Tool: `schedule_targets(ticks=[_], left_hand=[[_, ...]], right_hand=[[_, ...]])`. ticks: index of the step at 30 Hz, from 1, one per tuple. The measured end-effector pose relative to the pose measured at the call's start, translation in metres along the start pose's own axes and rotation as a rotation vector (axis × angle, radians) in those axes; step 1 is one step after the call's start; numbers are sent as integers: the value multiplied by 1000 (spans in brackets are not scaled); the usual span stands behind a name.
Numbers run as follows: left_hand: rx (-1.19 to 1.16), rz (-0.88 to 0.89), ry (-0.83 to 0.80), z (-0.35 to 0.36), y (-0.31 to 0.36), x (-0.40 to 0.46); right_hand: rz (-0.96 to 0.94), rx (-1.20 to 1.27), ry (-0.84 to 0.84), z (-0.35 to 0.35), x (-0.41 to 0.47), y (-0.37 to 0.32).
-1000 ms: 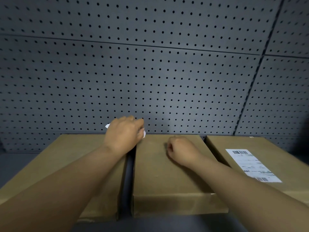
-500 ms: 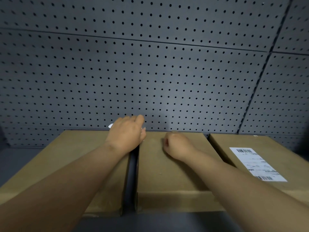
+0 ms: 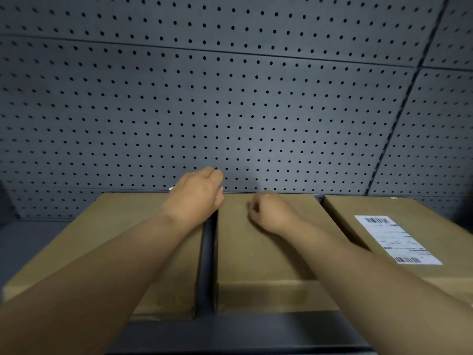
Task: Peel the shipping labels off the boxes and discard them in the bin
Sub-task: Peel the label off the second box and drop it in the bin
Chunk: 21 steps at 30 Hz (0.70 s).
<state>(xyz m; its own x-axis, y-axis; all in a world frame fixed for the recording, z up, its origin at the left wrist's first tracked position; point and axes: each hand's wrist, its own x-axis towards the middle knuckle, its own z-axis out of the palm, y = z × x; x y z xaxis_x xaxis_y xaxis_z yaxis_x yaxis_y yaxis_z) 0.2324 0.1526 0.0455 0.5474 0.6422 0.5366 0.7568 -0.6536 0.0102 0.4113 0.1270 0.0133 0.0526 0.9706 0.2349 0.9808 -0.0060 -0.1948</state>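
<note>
Person is working at three flat brown cardboard boxes lined up mid-frame in front of a dark grey perforated pegboard wall. Left hand is curled shut at frame centre, hanging over the far edge where the left box meets the gap; a sliver of white paper is peeking out at its far side, which I'm reading as a crumpled peeled label, so I'm calling that hand closed on it. Right hand is sitting on the far part of the middle box with fingers curled in like a pinch at the box top; can't tell whether anything is between the fingertips, nothing white is showing there. Middle and left box tops are looking bare. The remaining white barcoded shipping label is lying flat on the right box, lower right of frame, well apart from both hands. No bin in view. My read: middle box is being finished, wad is waiting for disposal. To do this well: keeping the left fist tight so the wad isn't springing open or sticking to cardboard; if the right hand is picking at residue, working a nail under the edge and pulling low and slow, parallel to the surface, so paper isn't tearing or lifting the liner. Then going for a corner of the right-hand label, not the middle.
</note>
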Motion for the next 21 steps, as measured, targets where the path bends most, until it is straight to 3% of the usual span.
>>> schedule_targets(ticks=[4,6,11,13,17,21], left_hand=[[-7,22,1,-2,-1,-2],[-15,29,-2,-2,-3,-5],[-1,-22,-53,-7,-5,-10],[10,-35,-65,-8,-4,-11],[43,-23,-91,-9,-3,-12],[92,54,-46,-8,-8,-10]], right_hand=[[-262,95,-5,9,-21,-24],[-307,88,-38,4,-30,-10],[40,-75,-4,-8,-17,24],[40,-59,19,-3,-12,7],[-196,79,27,10,-32,-40],[-372,132,-94,-4,-72,-36]])
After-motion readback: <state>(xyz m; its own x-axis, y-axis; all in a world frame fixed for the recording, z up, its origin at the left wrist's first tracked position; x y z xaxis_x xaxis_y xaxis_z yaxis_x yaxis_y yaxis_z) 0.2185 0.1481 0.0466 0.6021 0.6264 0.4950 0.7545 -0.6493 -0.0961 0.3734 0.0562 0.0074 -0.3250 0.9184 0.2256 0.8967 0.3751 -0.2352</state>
